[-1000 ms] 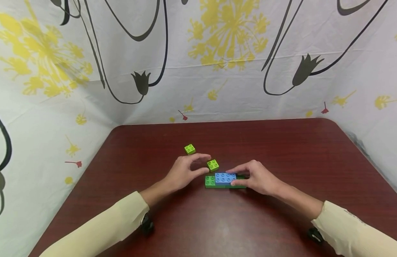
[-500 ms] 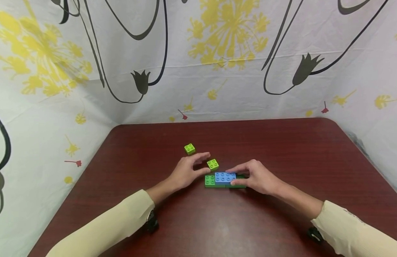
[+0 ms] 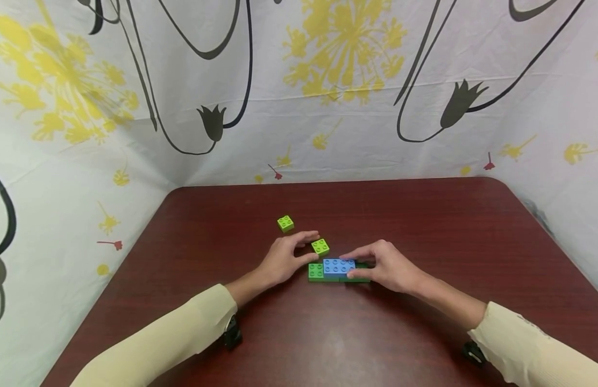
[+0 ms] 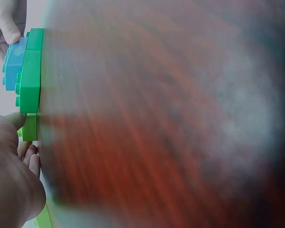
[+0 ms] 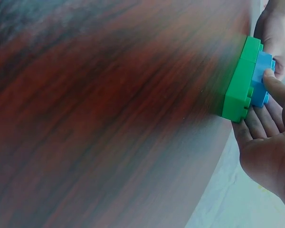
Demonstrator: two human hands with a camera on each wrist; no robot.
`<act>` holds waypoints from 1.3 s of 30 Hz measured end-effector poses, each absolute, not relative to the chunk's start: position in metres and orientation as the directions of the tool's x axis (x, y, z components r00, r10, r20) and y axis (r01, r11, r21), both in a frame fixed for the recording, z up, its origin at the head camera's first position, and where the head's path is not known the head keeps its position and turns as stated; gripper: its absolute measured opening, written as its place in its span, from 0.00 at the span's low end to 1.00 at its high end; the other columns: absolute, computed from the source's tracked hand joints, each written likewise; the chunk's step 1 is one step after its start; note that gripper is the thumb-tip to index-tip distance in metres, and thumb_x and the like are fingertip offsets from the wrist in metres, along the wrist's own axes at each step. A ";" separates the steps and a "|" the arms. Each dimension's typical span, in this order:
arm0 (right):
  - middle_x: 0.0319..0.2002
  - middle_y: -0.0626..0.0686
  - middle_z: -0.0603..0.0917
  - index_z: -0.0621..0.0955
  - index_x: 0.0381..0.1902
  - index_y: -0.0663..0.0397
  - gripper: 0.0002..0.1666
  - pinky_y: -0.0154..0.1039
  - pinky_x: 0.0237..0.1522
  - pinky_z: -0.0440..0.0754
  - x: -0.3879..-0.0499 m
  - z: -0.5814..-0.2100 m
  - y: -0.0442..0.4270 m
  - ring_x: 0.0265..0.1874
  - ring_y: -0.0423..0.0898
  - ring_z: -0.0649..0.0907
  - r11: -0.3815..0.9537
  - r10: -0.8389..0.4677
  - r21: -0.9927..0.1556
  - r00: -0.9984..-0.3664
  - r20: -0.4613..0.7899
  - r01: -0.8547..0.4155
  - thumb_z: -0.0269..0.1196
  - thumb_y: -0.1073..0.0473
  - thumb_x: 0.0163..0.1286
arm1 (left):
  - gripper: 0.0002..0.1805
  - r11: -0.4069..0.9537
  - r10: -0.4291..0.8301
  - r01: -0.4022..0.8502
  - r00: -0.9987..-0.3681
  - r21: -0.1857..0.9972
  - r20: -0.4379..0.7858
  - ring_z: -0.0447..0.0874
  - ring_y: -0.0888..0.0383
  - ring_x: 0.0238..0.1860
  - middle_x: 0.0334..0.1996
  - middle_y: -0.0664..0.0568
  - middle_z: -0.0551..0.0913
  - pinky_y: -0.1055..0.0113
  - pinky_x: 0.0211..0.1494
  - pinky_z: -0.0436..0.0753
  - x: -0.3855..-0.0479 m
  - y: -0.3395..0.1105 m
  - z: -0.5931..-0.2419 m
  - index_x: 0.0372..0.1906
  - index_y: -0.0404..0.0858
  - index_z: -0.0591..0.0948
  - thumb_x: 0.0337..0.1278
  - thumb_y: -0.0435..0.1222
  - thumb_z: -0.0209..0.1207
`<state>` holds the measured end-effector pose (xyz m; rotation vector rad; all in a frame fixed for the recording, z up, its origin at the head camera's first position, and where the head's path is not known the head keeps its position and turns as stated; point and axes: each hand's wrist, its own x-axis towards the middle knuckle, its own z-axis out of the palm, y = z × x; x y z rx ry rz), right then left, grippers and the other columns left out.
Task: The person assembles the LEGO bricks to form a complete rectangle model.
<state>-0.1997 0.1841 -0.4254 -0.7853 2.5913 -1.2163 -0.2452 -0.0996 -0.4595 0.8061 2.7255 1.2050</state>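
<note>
A pale, creased cloth (image 3: 367, 148) printed with flowers hangs behind the glossy, wood-grained, dark red tabletop (image 3: 299, 333), whose far corners are rounded. The left hand (image 3: 282, 260), thumb and fingers parted, curves around the near lime brick (image 3: 320, 247); whether it touches is unclear. The right hand (image 3: 393, 269) pinches the blue brick (image 3: 339, 267) between thumb and fingers. Two smooth green bricks (image 3: 315, 272) lie end to end, midway between the tabletop's side edges; the oblong, eight-studded blue brick sits across their seam. Square and four-studded, the far lime brick (image 3: 285, 224) lies closer to the far left corner.
</note>
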 end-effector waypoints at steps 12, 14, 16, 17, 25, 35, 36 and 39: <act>0.54 0.55 0.90 0.89 0.58 0.55 0.22 0.37 0.46 0.87 -0.200 -0.425 0.184 0.45 0.43 0.88 0.526 -0.529 -0.756 -0.846 0.067 -0.389 0.77 0.57 0.68 | 0.28 0.598 0.461 0.428 -0.875 0.678 0.147 0.83 0.57 0.64 0.65 0.55 0.84 0.56 0.67 0.81 -0.244 -0.095 -0.460 0.72 0.45 0.80 0.70 0.40 0.70; 0.54 0.55 0.90 0.89 0.58 0.55 0.22 0.37 0.46 0.87 -0.200 -0.426 0.184 0.45 0.42 0.88 0.523 -0.530 -0.758 -0.845 0.069 -0.390 0.77 0.57 0.68 | 0.28 0.605 0.457 0.424 -0.878 0.674 0.143 0.82 0.57 0.64 0.65 0.55 0.85 0.56 0.67 0.81 -0.244 -0.095 -0.461 0.72 0.46 0.80 0.70 0.41 0.70; 0.54 0.54 0.90 0.89 0.58 0.54 0.21 0.37 0.46 0.87 -0.200 -0.426 0.184 0.45 0.42 0.88 0.527 -0.527 -0.759 -0.848 0.062 -0.383 0.77 0.58 0.68 | 0.27 0.610 0.454 0.420 -0.880 0.672 0.138 0.82 0.58 0.64 0.65 0.56 0.85 0.56 0.67 0.81 -0.244 -0.095 -0.461 0.72 0.47 0.81 0.70 0.41 0.70; 0.54 0.55 0.90 0.89 0.58 0.54 0.22 0.37 0.46 0.87 -0.200 -0.426 0.184 0.45 0.43 0.88 0.524 -0.530 -0.759 -0.846 0.065 -0.386 0.77 0.58 0.68 | 0.27 0.611 0.453 0.418 -0.881 0.672 0.137 0.82 0.58 0.64 0.65 0.56 0.85 0.56 0.67 0.81 -0.244 -0.095 -0.460 0.72 0.47 0.81 0.70 0.41 0.70; 0.54 0.56 0.90 0.89 0.58 0.56 0.22 0.37 0.46 0.87 -0.199 -0.426 0.183 0.44 0.43 0.88 0.516 -0.532 -0.762 -0.844 0.074 -0.392 0.77 0.58 0.68 | 0.25 0.607 0.457 0.428 -0.877 0.670 0.146 0.83 0.57 0.63 0.63 0.55 0.86 0.57 0.66 0.82 -0.242 -0.095 -0.459 0.69 0.46 0.82 0.70 0.40 0.70; 0.53 0.55 0.90 0.89 0.58 0.55 0.21 0.37 0.46 0.87 -0.198 -0.426 0.183 0.45 0.43 0.88 0.512 -0.530 -0.765 -0.845 0.078 -0.391 0.77 0.58 0.68 | 0.24 0.610 0.452 0.446 -0.875 0.655 0.176 0.84 0.58 0.61 0.61 0.55 0.87 0.57 0.66 0.82 -0.239 -0.099 -0.456 0.68 0.46 0.83 0.69 0.41 0.71; 0.53 0.55 0.90 0.89 0.58 0.56 0.22 0.37 0.46 0.87 -0.198 -0.426 0.184 0.45 0.43 0.88 0.510 -0.532 -0.765 -0.843 0.079 -0.394 0.76 0.59 0.68 | 0.24 0.611 0.448 0.444 -0.877 0.656 0.175 0.84 0.58 0.61 0.61 0.55 0.87 0.57 0.66 0.82 -0.239 -0.099 -0.456 0.67 0.47 0.83 0.69 0.41 0.71; 0.54 0.55 0.90 0.89 0.58 0.56 0.22 0.38 0.46 0.87 -0.198 -0.425 0.184 0.45 0.43 0.88 0.509 -0.536 -0.764 -0.840 0.080 -0.397 0.76 0.58 0.68 | 0.25 0.610 0.441 0.440 -0.879 0.659 0.180 0.85 0.59 0.61 0.60 0.56 0.87 0.57 0.66 0.82 -0.238 -0.101 -0.455 0.67 0.47 0.83 0.67 0.41 0.72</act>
